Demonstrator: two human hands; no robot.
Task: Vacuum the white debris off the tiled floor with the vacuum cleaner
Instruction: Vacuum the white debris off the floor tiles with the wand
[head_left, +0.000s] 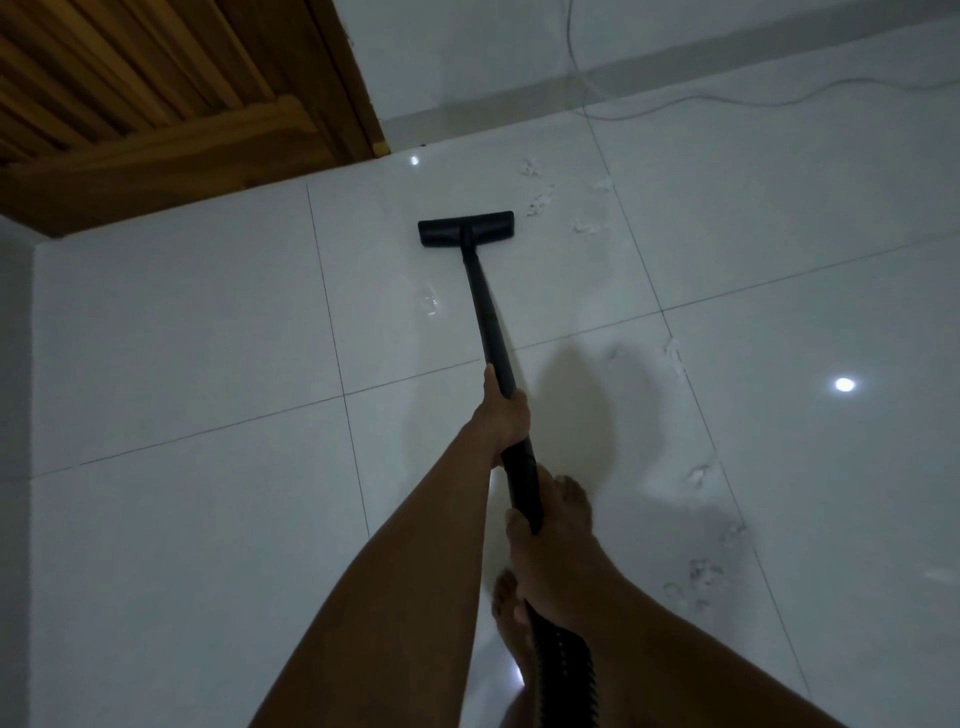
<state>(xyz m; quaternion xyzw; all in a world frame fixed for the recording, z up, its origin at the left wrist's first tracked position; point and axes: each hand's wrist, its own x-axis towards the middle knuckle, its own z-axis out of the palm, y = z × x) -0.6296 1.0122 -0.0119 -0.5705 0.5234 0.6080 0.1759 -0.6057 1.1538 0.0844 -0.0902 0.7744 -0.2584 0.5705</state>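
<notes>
- the left hand (503, 415) is closed around the black wand (485, 317) about halfway up, and the right hand (545, 551) is closed around its thicker lower end, just above the ribbed hose (563, 654).
- the head (466, 228) lies flat on the floor (182, 364), near the wooden door (156, 104) and the wall.
- the white debris is in several places: one group (540, 200) just beside the right end of the head, some bits (674, 356) along a tile joint to the right of the wand, and more (701, 577) near the right forearm.
- in my judgement much of the task is left, because all these groups lie to the right of the head.
- the pieces look light, so a fast sideways sweep could push them away and not suck them in.
- a thin white cable (727, 98) lies on the floor by the wall; the head could catch it if it goes too far.
- bare feet (571, 499) are under the wand, so a hard pull back could hit the toes.
</notes>
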